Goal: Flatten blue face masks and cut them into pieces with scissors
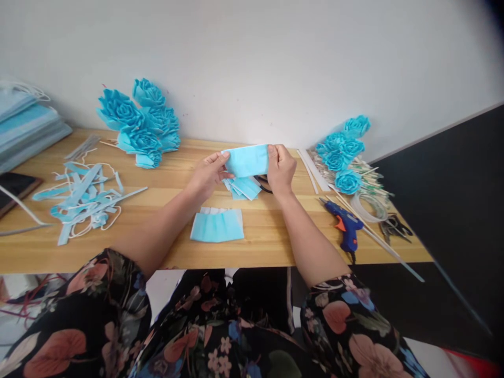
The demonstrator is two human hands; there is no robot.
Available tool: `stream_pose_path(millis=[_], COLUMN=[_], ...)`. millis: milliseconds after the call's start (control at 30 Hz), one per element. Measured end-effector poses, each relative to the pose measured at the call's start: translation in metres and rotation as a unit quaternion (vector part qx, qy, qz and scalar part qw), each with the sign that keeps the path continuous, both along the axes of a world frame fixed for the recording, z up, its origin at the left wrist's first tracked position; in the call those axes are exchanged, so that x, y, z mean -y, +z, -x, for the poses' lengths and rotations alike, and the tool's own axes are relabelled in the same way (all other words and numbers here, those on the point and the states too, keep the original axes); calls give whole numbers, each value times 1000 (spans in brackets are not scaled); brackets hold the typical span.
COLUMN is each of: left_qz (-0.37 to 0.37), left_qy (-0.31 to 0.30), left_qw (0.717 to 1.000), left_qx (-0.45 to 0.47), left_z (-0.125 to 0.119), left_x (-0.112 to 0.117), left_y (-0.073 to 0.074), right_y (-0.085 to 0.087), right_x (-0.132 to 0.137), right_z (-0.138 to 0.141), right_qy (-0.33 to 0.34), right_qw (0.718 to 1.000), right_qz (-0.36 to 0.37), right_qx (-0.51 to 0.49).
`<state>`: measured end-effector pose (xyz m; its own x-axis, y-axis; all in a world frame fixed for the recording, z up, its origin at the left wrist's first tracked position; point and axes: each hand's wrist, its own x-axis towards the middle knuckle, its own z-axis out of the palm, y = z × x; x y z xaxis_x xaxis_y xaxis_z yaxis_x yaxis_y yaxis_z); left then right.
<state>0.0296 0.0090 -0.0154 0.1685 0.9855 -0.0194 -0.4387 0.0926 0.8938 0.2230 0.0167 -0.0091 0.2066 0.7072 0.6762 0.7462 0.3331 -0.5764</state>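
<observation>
Both hands hold a light blue piece of mask fabric (247,159) a little above the wooden table (275,236). My left hand (208,173) pinches its left edge, and my right hand (280,169) grips its right edge with fingers curled. Under the fabric lies a small pile of cut blue pieces (244,187). A trimmed blue face mask (217,224) lies flat nearer the table's front edge.
Blue fabric roses (139,123) lean on the wall at back left, and more roses (342,152) lie on sticks at right. Cut strips and ear loops (84,197) are at left, stacked masks (25,126) far left. A blue glue gun (344,224) lies at right.
</observation>
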Motion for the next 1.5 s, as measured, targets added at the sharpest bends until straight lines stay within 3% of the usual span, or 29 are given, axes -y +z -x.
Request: stream_pose_path(millis=[200,400,833,1267,1500], left_qz=[-39,-31,12,-24,3], left_qy=[58,81,69,52,61], left_qw=[992,989,997,998,998], left_qx=[-101,-119,-35,-22,-28], left_z=[4,3,-1,0,-1], left_x=[-1,1,1,0,1], left_y=[0,4,5,-1,0], right_y=[0,-1,2,0,-1], right_x=[0,-1,2,1,0], right_z=[-1,-1,-1,-2,-1], right_qy=[0,2,8,-7,-6], right_qw=[1000,1000,1000,1000,1000], right_qz=[3,3,-2,2,-4], right_qx=[-11,-9,6,15,15])
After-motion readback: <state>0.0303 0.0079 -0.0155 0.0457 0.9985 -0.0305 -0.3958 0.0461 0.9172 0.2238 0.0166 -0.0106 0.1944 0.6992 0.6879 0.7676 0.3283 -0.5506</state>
